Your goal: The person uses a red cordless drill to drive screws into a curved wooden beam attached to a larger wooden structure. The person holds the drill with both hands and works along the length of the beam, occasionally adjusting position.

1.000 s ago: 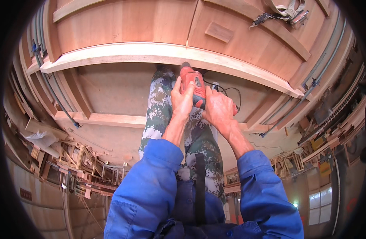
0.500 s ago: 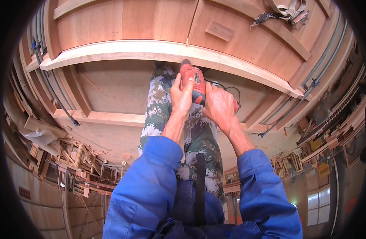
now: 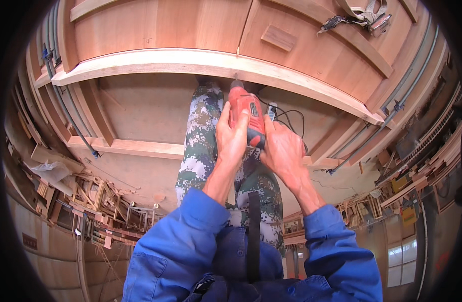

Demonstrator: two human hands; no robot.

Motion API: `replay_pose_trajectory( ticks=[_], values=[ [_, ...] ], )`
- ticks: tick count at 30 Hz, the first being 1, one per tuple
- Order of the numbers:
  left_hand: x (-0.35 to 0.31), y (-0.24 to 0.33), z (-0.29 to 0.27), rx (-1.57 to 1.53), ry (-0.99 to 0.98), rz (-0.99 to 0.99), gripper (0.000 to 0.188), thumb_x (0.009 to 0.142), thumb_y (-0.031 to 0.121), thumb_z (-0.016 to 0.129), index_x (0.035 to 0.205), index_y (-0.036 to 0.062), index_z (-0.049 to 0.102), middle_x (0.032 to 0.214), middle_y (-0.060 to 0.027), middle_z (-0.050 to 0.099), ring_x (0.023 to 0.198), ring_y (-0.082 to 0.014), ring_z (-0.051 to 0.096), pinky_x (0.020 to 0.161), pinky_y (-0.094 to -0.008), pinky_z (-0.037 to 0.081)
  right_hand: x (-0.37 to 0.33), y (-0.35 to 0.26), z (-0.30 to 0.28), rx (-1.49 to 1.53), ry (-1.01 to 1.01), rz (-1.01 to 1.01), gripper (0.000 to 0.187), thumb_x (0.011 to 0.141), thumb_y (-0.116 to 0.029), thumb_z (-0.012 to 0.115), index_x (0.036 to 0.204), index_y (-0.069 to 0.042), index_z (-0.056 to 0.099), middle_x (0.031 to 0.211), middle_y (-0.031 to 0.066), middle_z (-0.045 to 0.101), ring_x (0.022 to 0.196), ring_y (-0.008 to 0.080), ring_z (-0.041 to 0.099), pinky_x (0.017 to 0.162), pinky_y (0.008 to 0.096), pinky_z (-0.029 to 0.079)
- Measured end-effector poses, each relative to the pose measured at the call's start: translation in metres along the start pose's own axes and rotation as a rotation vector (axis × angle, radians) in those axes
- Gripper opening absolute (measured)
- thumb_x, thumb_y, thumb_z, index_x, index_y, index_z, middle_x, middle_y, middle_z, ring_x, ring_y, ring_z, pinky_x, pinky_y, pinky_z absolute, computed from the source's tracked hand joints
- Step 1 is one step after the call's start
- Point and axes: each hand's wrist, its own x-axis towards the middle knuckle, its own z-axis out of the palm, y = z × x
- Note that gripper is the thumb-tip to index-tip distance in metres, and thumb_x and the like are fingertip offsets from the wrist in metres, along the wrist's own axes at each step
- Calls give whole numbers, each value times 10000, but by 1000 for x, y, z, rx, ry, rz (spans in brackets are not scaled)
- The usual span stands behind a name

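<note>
Both my hands grip a red and black corded power drill. My left hand wraps round the left side of its body, the thumb lying over the top. At the rear, my right hand is closed round the handle, which it mostly hides. The drill's front end points at the near edge of a pale wooden rail, where a small dark spot shows by the tip. Whether a bit is in the wood, I cannot tell. A black cable loops out to the right of the drill.
Beyond the rail lies a wooden panel with a small loose block and a strap with a buckle. Long bar clamps span the frame at left and right. A lower crossbar runs behind my legs. Timber scraps are piled both sides.
The drill and both hands have shifted slightly back from the rail, toward me. A dark spot on the rail edge now shows by the drill's tip. My forearms have drawn back a little.
</note>
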Motion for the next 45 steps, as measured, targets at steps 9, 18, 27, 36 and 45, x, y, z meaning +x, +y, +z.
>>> replay_pose_trajectory(
  ticks=[9,18,27,36,45],
  values=[
    [48,4,10,-35,-10,23,726,982,244,731,1548,-100,433,1418,-244,639,1273,-260,636,1064,-340,502,39,15,23,-69,22,-26,674,648,-83,803,1282,4,590,974,205,725,894,418,719,760,514,582],
    [49,-8,12,-106,39,-10,742,978,254,740,1552,-99,429,1468,-245,601,1283,-250,625,1070,-331,499,47,10,10,-162,-8,-63,458,643,-72,835,1021,2,587,932,189,725,899,362,736,724,458,618],
    [51,-13,12,-115,-5,-6,731,988,239,728,1555,-105,420,1481,-241,589,1287,-243,620,1057,-331,509,47,13,15,-175,-7,-44,512,642,-87,805,1106,15,615,953,188,725,909,366,722,763,459,602],
    [24,3,1,-186,-106,-21,700,1027,250,681,1572,-88,400,1482,-239,581,1292,-256,609,1069,-351,499,24,8,5,-121,41,-116,466,667,-17,767,1096,33,590,945,208,713,904,386,720,717,471,609],
    [42,-12,2,-101,-64,29,700,1015,252,704,1556,-91,422,1471,-245,594,1302,-264,614,1085,-353,493,36,6,10,-123,2,-61,518,656,-40,833,1102,18,576,939,207,711,878,378,726,718,470,611]
  ],
)
